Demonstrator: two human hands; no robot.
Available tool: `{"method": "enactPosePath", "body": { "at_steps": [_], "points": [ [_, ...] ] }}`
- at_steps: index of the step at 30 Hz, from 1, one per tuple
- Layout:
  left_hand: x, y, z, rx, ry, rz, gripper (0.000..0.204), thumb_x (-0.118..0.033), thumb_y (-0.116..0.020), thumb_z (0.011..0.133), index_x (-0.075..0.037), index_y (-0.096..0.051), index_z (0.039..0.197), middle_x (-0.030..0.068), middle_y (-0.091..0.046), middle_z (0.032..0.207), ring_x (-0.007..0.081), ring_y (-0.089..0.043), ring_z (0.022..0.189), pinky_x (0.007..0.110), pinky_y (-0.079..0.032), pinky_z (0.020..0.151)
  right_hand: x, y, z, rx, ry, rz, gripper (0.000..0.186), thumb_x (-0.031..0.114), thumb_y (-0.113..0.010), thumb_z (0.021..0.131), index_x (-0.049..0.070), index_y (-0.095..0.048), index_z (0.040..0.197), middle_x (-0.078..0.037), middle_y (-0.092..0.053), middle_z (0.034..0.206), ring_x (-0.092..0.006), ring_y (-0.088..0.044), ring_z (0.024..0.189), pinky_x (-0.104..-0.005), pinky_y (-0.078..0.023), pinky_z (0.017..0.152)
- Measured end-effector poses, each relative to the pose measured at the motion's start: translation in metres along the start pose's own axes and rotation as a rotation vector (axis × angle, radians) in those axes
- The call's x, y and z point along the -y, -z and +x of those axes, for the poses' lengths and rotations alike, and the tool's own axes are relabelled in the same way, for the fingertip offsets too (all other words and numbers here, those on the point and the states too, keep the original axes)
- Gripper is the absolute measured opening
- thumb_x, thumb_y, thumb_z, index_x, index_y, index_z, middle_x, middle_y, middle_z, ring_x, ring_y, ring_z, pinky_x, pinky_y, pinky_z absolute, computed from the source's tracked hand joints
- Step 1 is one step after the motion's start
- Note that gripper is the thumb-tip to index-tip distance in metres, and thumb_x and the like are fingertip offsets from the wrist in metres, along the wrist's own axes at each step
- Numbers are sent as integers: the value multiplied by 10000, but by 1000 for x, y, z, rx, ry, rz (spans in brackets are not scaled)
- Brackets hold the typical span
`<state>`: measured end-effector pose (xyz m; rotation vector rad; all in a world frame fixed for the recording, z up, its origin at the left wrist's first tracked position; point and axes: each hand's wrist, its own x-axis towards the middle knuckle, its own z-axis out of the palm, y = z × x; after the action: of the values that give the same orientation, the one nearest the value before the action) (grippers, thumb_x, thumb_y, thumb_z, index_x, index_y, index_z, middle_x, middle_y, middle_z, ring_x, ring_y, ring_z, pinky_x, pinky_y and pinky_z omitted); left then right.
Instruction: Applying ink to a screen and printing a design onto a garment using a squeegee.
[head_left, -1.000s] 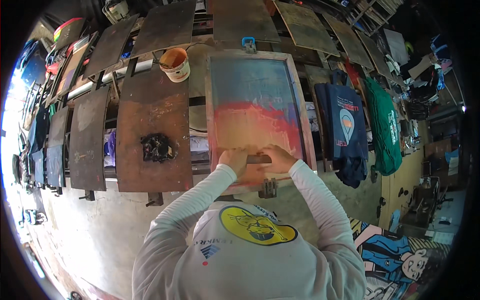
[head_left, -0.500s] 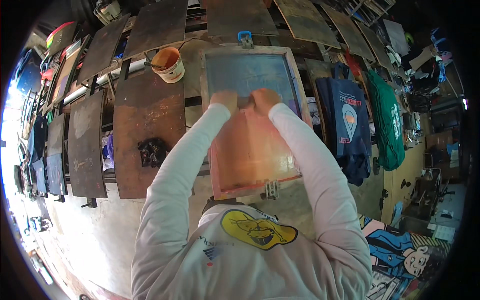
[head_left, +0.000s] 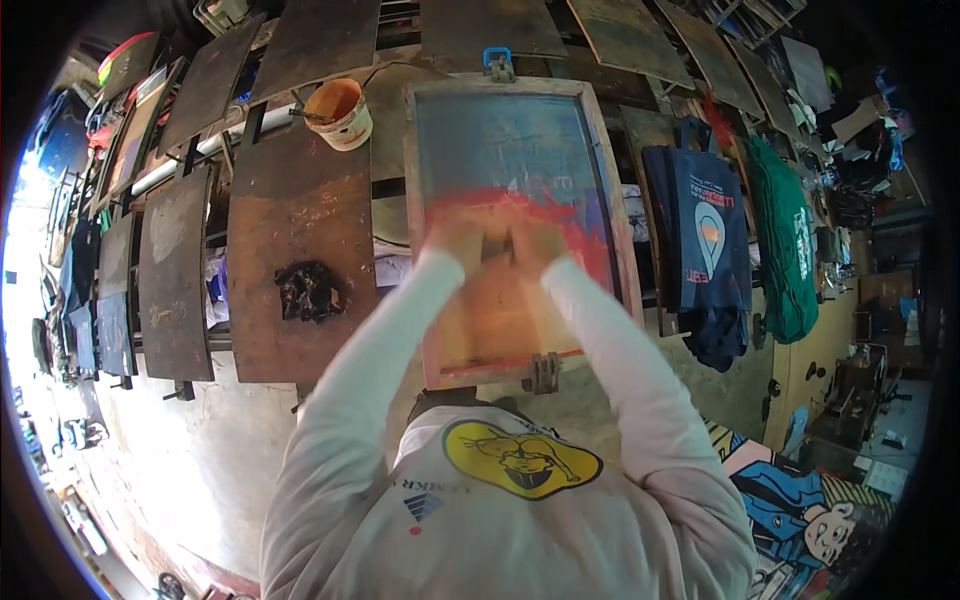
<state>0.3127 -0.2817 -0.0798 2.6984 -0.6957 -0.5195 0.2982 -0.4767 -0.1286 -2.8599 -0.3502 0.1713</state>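
Both arms reach forward over a wooden-framed printing screen [head_left: 597, 140]. My left hand [head_left: 453, 240] and my right hand [head_left: 540, 240] are side by side near the middle of its mesh, closed on a squeegee [head_left: 495, 247]. Only a brown piece of its handle shows between them; motion blurs the fingers. Just beyond the hands, wet red ink [head_left: 500, 203] lies in an uneven band. Farther off the mesh looks blue-grey, while the part nearer me is orange-red.
A blue-handled clamp [head_left: 497, 62] sits at the screen's far edge, a metal clamp [head_left: 542, 372] at its near edge. Left are an ink bucket [head_left: 341, 118] and a crumpled black plastic bag [head_left: 308, 290] on a brown board [head_left: 290, 350]. Right hang navy [head_left: 700, 200] and green bags [head_left: 785, 240].
Both hands have drawn the squeegee toward me, from the upper part of the mesh to its middle. A red ink band now shows beyond them.
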Motion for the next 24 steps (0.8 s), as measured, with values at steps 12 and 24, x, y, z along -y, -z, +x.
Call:
{"method": "enactPosePath", "body": {
  "at_steps": [12,24],
  "points": [
    [-9,-38,-40,-120,19,29,208,-190,-665,812,-53,-716,960,177,-717,990,366,-701,919,472,-569,813,22,30,-42,54,94,30,139,159,-745,696,96,-668,793,-159,-695,816,-375,-683,819,-497,-538,710],
    [-35,10,54,-35,13,99,385,-309,-740,705,-137,-746,1050,189,-713,1079,328,-682,1050,449,-546,911,-29,49,4,77,-201,-76,364,391,-730,770,56,-748,912,-205,-726,978,-364,-711,933,-467,-569,823]
  ]
}}
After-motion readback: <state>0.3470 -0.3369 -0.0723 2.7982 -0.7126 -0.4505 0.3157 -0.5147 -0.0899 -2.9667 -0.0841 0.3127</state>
